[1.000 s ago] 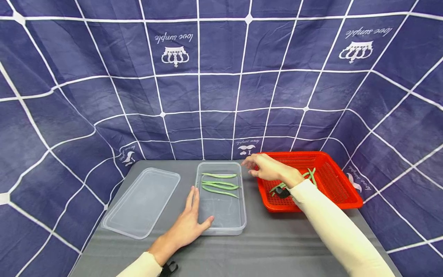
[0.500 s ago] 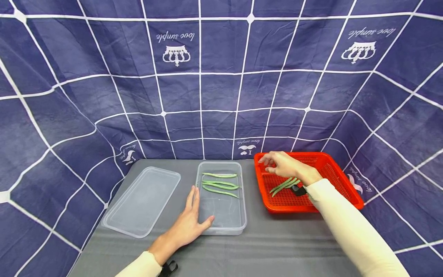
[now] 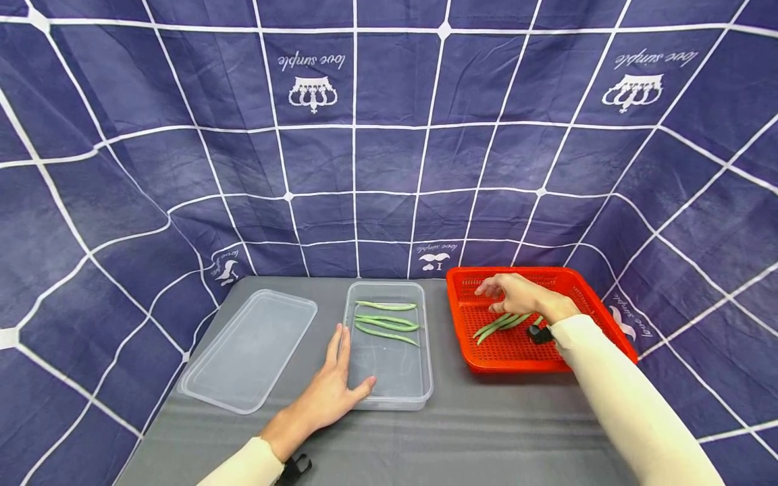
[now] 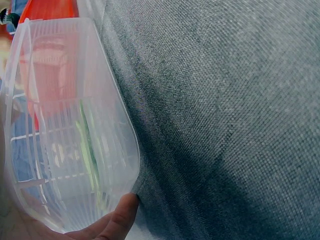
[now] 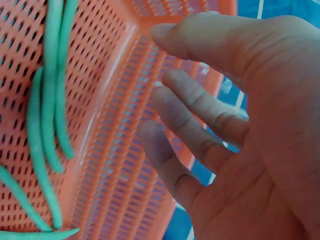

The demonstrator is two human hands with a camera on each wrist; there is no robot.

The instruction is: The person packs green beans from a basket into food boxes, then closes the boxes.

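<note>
Hovering with loosely spread right hand (image 3: 516,295), gripping nothing, over red basket (image 3: 523,365), closest to green beans (image 3: 500,325) slanting near-left to far-right inside; resting straight-fingered left hand (image 3: 330,396) against clear box (image 3: 392,374).

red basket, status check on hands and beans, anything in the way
Left hand touching plastic box. Right hand over red basket, holding nothing. Green beans in both box and basket. Nothing visibly blocking right hand from basket beans.
</note>
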